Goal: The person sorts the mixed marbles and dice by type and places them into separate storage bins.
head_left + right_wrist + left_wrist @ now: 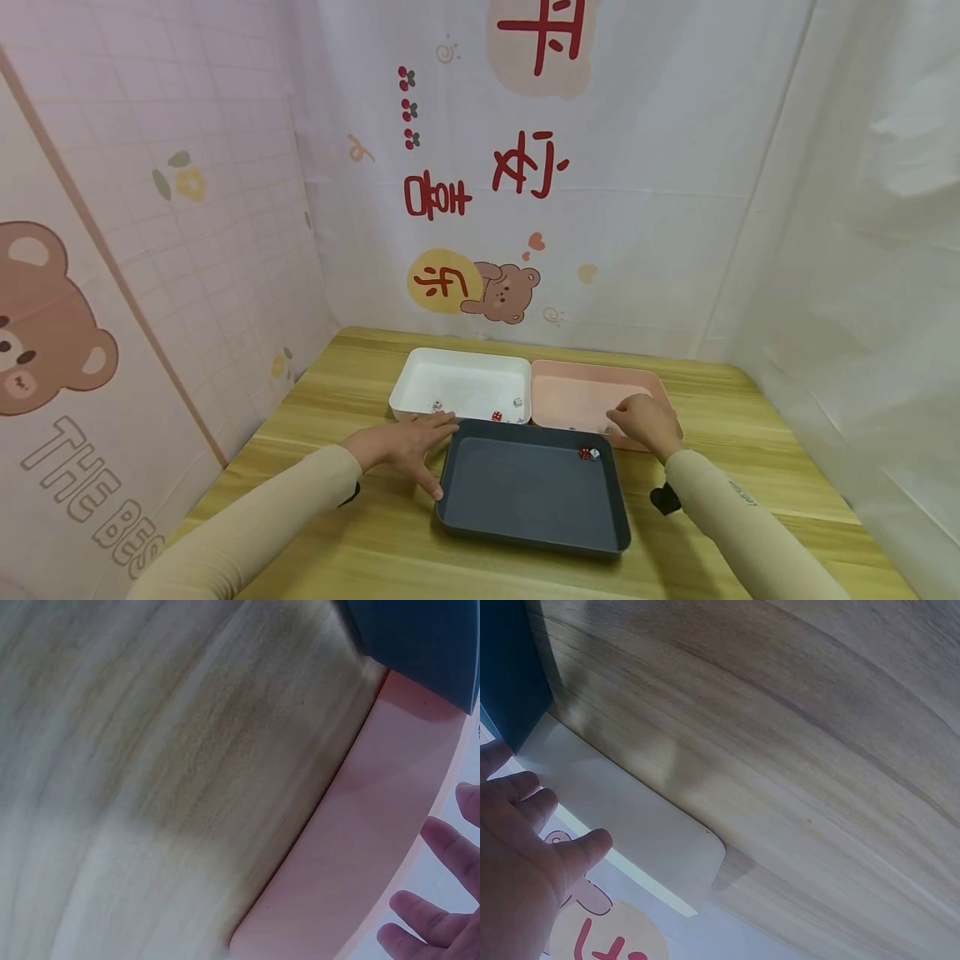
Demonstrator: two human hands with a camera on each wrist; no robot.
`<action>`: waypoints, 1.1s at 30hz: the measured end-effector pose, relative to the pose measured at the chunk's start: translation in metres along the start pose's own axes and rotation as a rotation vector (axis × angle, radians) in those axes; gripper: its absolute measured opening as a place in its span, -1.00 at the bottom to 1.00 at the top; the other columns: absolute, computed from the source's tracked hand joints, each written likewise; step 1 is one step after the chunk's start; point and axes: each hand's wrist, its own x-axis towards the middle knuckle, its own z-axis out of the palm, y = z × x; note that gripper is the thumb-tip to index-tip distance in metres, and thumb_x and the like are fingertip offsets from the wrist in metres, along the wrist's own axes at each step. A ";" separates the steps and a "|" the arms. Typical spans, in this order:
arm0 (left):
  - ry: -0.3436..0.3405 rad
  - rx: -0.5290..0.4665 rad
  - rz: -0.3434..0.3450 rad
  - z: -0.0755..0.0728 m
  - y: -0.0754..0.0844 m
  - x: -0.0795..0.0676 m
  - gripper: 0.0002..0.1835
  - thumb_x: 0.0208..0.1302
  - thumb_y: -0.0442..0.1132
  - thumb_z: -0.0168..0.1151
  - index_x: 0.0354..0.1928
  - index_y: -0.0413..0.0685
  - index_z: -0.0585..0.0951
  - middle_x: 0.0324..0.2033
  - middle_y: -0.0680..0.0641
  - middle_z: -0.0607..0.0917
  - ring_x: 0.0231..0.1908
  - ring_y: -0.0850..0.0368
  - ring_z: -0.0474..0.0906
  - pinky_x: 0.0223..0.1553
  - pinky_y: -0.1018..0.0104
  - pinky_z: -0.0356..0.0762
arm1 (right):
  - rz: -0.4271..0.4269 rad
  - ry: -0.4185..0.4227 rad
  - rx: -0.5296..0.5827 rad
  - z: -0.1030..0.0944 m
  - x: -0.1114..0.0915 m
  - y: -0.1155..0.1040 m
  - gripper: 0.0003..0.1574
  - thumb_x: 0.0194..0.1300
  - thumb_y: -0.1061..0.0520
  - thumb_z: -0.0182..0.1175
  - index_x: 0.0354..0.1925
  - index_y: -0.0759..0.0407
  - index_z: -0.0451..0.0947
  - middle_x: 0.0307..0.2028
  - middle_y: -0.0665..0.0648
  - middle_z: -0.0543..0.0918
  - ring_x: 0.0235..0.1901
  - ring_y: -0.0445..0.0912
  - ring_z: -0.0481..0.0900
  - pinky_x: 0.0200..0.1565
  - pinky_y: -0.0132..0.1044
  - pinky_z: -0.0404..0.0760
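Observation:
A dark grey tray (532, 492) lies nearest me, with a red die (584, 452) and a white die (595, 454) side by side in its far right corner. At that tray's left rim rests my left hand (408, 446), fingers spread and holding nothing; its fingertips reach the white tray's (630, 787) near corner. Over the pink tray (577, 387) hangs my right hand (648, 423), fingers bent and pointing down inside. A small pale die (608, 431) shows just below its fingertips. The thumb is hidden in the right wrist view, so a pinch cannot be made out.
Behind the dark tray, the white tray stands against the pink one. It holds a red die (497, 416) and white dice (517, 402) near its front wall. All three trays sit on a wooden table (360, 542), with printed cloth hanging behind and beside it.

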 end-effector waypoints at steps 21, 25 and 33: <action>0.003 -0.027 0.006 -0.003 0.001 0.000 0.23 -0.04 0.40 0.43 0.55 -0.07 0.12 0.54 -0.13 0.01 0.51 -0.05 -0.09 0.42 -0.15 -0.03 | -0.088 -0.023 0.073 -0.001 -0.002 -0.002 -0.64 0.38 0.00 0.25 -0.04 0.22 0.72 -0.06 0.22 0.72 -0.13 0.14 0.67 -0.10 0.09 0.60; 0.001 -0.024 0.003 -0.003 0.001 0.000 0.23 -0.05 0.39 0.44 0.55 -0.08 0.12 0.54 -0.13 0.01 0.51 -0.06 -0.09 0.42 -0.15 -0.03 | -0.104 -0.018 0.071 -0.001 -0.002 -0.002 -0.63 0.38 -0.02 0.24 -0.04 0.20 0.73 -0.05 0.21 0.72 -0.11 0.14 0.67 -0.08 0.10 0.60; -0.002 -0.017 -0.005 -0.002 0.000 0.002 0.25 -0.06 0.41 0.43 0.55 -0.06 0.10 0.55 -0.07 0.01 0.52 -0.04 -0.09 0.42 -0.15 -0.03 | -0.136 -0.046 0.100 0.002 -0.002 -0.010 -0.58 0.39 -0.08 0.25 0.01 0.18 0.71 0.02 0.25 0.68 0.05 0.22 0.59 0.02 0.16 0.55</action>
